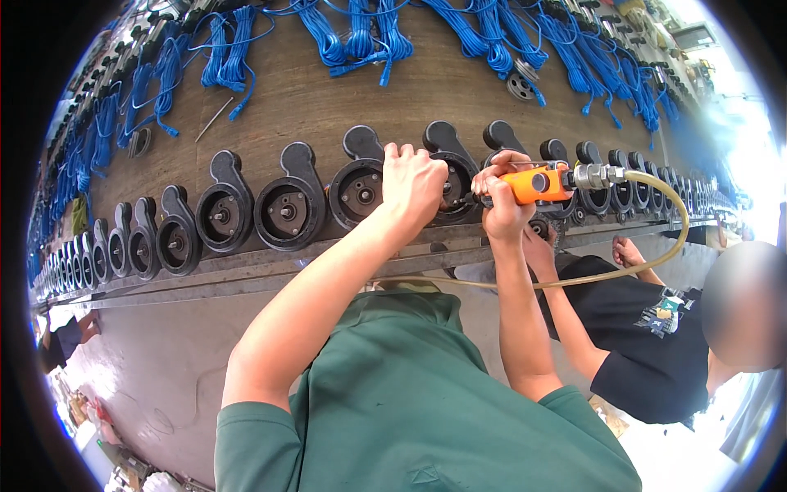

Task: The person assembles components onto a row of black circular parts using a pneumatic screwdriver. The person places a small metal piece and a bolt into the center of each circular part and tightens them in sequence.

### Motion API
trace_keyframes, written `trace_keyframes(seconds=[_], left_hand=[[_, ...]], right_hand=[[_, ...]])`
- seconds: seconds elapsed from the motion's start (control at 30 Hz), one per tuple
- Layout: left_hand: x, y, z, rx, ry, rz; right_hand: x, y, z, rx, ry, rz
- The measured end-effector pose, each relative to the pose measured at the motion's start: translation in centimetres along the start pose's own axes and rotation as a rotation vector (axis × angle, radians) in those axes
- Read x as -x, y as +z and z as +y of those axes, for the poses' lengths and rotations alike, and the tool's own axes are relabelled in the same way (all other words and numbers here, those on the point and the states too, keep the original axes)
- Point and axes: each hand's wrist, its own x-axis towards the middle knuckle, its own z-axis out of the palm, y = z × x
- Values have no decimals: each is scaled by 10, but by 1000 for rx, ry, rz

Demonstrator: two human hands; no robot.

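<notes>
I see a person in a dark green short-sleeved shirt (pixel 410 385) working w/ both hands at the near edge of a long brown worktop (pixel 270 107). The R hand (pixel 504 209) has its grip curled snug round a bright orange power tool (pixel 533 185). The tool's dark front end points L, to a round black cup-shaped housing w/ a rounded arm on top (pixel 457 168). That housing is b/w the two hands, in a long row of others like it. The L hand (pixel 414 184) is bent over the housing's L side, fingers curled in; its fingertips are hidden, so I can't tell how far the grip is closed or if it has hold of anything.

A shiny silver metal joint (pixel 598 176) sits on the tool's R end, & a bendy tan hose (pixel 682 217) loops down from it. Further back lie bundles of bright blue cable (pixel 328 41), plus a thin grey metal rod (pixel 215 119) on the L. A co-worker in a black T-shirt (pixel 648 328) is close by on the R, one hand at the worktop's edge.
</notes>
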Motion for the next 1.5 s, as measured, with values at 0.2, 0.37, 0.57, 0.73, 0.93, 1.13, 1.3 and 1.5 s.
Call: trace_keyframes(seconds=[0.2, 0.37, 0.57, 0.73, 0.93, 1.13, 1.3, 1.5], left_hand=[[-3, -4, 2, -37, 5, -38], [-5, -6, 3, -28, 6, -43], [-10, -8, 2, -6, 2, -45], [-13, -9, 2, 1, 2, -32], [-14, -9, 1, 13, 4, -23], [-12, -10, -7, 69, 39, -50], [14, -11, -26, 184, 133, 104], [33, 0, -30, 103, 137, 228]], right_hand=[[-2, 0, -1, -13, 17, -16], [-5, 0, -5, -10, 32, -37], [-10, 1, -9, 12, 68, -53], [-13, -2, -7, -29, 66, -70], [-5, -5, -3, 23, 49, -166], [2, 2, -3, 161, 34, -147], [1, 4, -7, 102, 43, -107], [-2, -3, -1, -21, 36, -139]])
